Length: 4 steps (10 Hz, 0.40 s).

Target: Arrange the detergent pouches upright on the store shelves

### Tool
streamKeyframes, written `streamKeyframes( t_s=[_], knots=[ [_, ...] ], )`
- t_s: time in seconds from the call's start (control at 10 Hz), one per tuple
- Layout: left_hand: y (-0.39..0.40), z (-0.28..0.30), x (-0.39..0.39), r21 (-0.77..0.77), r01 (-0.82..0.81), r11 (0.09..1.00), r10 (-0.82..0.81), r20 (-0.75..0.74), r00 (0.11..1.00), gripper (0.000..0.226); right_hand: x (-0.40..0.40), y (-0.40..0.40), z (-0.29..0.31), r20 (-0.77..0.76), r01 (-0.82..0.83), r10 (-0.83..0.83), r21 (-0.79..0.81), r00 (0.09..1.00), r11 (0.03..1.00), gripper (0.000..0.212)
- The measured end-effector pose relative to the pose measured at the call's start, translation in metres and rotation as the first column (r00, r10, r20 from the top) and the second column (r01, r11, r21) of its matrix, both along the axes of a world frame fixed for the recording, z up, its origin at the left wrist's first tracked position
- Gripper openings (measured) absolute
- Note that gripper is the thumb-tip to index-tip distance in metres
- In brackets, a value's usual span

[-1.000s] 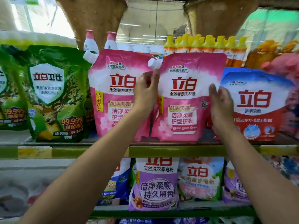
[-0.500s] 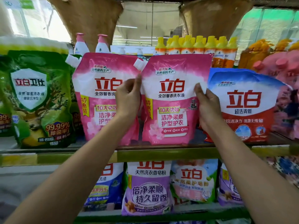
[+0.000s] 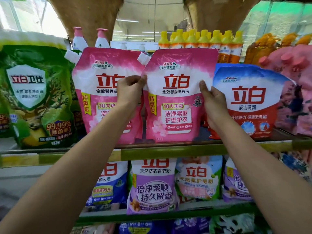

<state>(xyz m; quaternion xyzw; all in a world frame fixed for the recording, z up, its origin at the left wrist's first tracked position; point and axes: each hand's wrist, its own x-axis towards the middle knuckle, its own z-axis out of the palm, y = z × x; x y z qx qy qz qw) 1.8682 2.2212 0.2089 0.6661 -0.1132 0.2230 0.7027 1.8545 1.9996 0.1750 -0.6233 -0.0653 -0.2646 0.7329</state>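
Observation:
A pink detergent pouch (image 3: 175, 102) with a white spout stands upright on the upper shelf (image 3: 168, 150). My left hand (image 3: 130, 92) pinches its left edge and my right hand (image 3: 212, 105) grips its right edge. A second pink pouch (image 3: 99, 92) stands upright just to its left, partly hidden by my left hand and forearm. A blue and red pouch (image 3: 249, 102) leans to the right of it, behind my right hand. A green pouch (image 3: 37, 98) stands at the far left.
Behind the pouches stand pink-capped pump bottles (image 3: 89, 39) and yellow-capped bottles (image 3: 202, 41). Pink jugs (image 3: 290, 65) fill the far right. The lower shelf (image 3: 168, 214) holds purple, blue and pink powder bags (image 3: 152, 186). Two woven baskets hang above.
The view has shifted slightly, so the shelf sits a little lower in frame. Both hands stay on the pink pouch's edges, which stands a bit straighter.

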Motion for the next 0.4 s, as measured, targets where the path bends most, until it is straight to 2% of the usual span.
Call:
streamKeyframes(
  t_s=[0.1,0.2,0.4],
  knots=[
    [-0.001,-0.006,-0.004,0.050,-0.118,0.992,0.111,0.115,0.987,0.037,-0.001,-0.004,-0.008,-0.023,0.030,-0.032,-0.059,0.999,0.998,0.028],
    [0.000,-0.008,-0.009,0.034,-0.261,0.965,0.254,0.136,0.957,0.027,-0.007,-0.010,-0.016,-0.049,0.057,-0.061,-0.078,0.997,0.995,0.017],
    [-0.012,-0.019,-0.041,-0.054,-0.227,0.972,0.231,0.081,0.970,0.033,-0.046,-0.029,-0.026,-0.064,0.059,-0.068,-0.121,0.996,0.991,0.017]
  ],
)
